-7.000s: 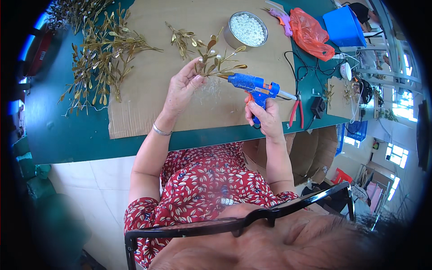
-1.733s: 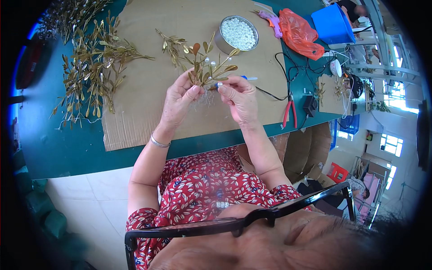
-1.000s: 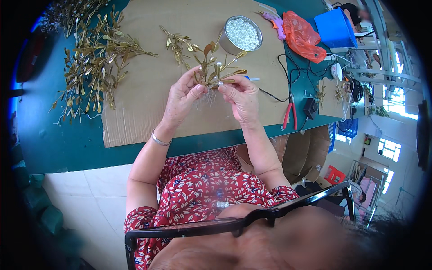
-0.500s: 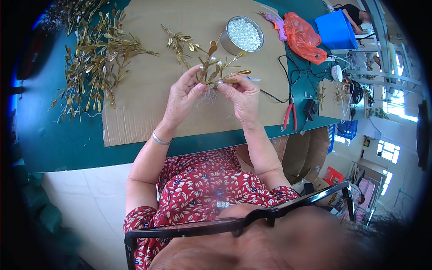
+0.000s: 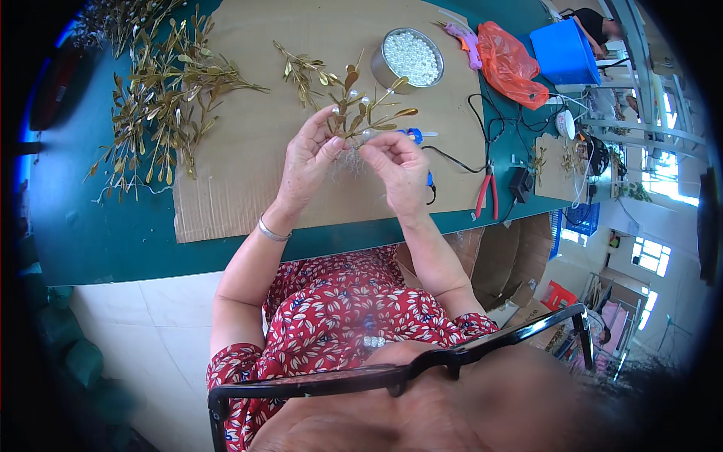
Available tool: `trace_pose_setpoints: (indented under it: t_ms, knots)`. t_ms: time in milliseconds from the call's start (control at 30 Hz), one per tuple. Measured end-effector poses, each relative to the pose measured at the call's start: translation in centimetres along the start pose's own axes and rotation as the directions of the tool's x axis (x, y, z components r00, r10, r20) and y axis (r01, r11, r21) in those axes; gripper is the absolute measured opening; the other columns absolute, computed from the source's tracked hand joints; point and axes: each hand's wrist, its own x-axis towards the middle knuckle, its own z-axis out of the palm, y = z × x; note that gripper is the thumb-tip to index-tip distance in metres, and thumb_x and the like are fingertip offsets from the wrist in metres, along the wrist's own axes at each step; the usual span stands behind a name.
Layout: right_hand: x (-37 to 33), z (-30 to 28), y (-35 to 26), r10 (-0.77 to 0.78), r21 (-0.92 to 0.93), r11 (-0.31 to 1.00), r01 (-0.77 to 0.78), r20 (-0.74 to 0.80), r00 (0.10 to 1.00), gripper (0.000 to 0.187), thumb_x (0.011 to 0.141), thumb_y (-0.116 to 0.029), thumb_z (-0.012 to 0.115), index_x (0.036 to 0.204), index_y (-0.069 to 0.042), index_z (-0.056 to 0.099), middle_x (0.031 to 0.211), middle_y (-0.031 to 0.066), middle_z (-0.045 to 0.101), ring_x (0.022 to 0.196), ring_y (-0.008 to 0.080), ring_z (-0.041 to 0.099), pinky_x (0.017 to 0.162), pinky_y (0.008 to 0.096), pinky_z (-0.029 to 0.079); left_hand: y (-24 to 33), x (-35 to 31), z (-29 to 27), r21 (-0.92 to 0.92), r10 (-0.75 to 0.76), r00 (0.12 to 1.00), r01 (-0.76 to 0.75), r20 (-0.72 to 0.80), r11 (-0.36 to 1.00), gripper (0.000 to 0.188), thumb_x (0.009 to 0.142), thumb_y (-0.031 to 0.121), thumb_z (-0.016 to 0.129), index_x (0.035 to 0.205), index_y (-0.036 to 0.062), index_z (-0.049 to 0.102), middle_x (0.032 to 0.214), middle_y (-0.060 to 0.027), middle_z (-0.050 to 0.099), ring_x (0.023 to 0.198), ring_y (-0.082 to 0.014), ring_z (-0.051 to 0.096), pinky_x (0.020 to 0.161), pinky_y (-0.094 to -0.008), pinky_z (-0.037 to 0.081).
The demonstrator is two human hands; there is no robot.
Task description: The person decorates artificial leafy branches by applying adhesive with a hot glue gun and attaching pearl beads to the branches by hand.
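My left hand [image 5: 307,160] pinches the lower stem of a gold artificial leaf sprig [image 5: 350,117] that carries a few white pearl beads. Close by, at the sprig's lower right, the fingertips of my right hand [image 5: 401,172] are pressed together; what they hold, if anything, I cannot make out. Fine whitish threads [image 5: 348,161] hang in a tangle between the hands. Behind my right hand lies a blue tool [image 5: 413,135] with a black cord, mostly hidden. A round metal bowl of white pearl beads [image 5: 411,59] stands just beyond the sprig.
On the cardboard sheet [image 5: 233,188] lies another gold sprig [image 5: 301,68]. Many gold sprigs [image 5: 166,98] are heaped at left. To the right are red-handled pliers [image 5: 486,194], a pink-purple glue gun [image 5: 465,44], an orange plastic bag [image 5: 506,64], a blue bin [image 5: 563,51] and black cords.
My right hand has drawn slightly down and away from the sprig's right-hand leaves, uncovering more of the blue tool. My left hand keeps its pinch with little movement.
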Motion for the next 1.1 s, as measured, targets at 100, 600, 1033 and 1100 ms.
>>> trace_pose_setpoints:
  t_ms: [100,600,1033,1100]
  knots:
    - [-0.3,1.6,0.9,0.054,0.059,0.997,-0.055,0.018,0.998,0.013,0.078,-0.002,0.070,0.088,0.001,0.061,0.076,-0.0003,0.061,0.068,0.0028,0.055,0.061,0.0156,0.045,-0.8,0.2,0.0,0.034,0.058,0.998,-0.057,-0.029,0.998,0.045,0.090,0.005,0.054,0.132,0.0007,0.038,0.096,-0.0047,0.058,0.085,-0.0083,0.054,0.075,-0.0212,0.045]
    - [-0.1,-11.2,1.1,-0.253,-0.445,0.891,0.091,-0.318,0.914,0.039,0.092,-0.032,0.050,0.066,-0.003,0.051,0.051,0.0016,0.045,0.048,0.0084,0.043,0.045,0.0241,0.034,-1.0,0.8,-1.3,-0.378,-0.074,0.995,0.093,0.063,0.921,0.033,0.093,0.011,0.048,0.124,0.0019,0.045,0.082,-0.0041,0.055,0.063,-0.0060,0.038,0.057,-0.0185,0.032]
    - [-0.5,-11.6,1.0,0.160,-0.372,0.917,-0.141,0.020,0.987,0.034,0.076,-0.015,0.067,0.103,0.002,0.054,0.078,0.0057,0.058,0.069,0.0114,0.056,0.060,0.0236,0.043,-0.6,0.6,-1.4,-0.320,-0.034,0.995,0.063,0.094,0.945,0.023,0.096,0.015,0.043,0.113,0.0014,0.051,0.089,-0.0092,0.058,0.066,-0.0075,0.038,0.060,-0.0201,0.033]
    - [-2.0,-10.6,-0.9,0.127,-0.155,0.979,-0.129,-0.024,0.992,0.033,0.078,-0.013,0.065,0.105,0.002,0.053,0.078,0.0059,0.059,0.069,0.0106,0.057,0.057,0.0213,0.042,-0.9,0.7,-1.5,-0.270,-0.042,0.992,0.073,0.122,0.960,0.028,0.096,0.018,0.045,0.119,0.0028,0.050,0.086,-0.0058,0.058,0.063,-0.0044,0.035,0.060,-0.0176,0.032]
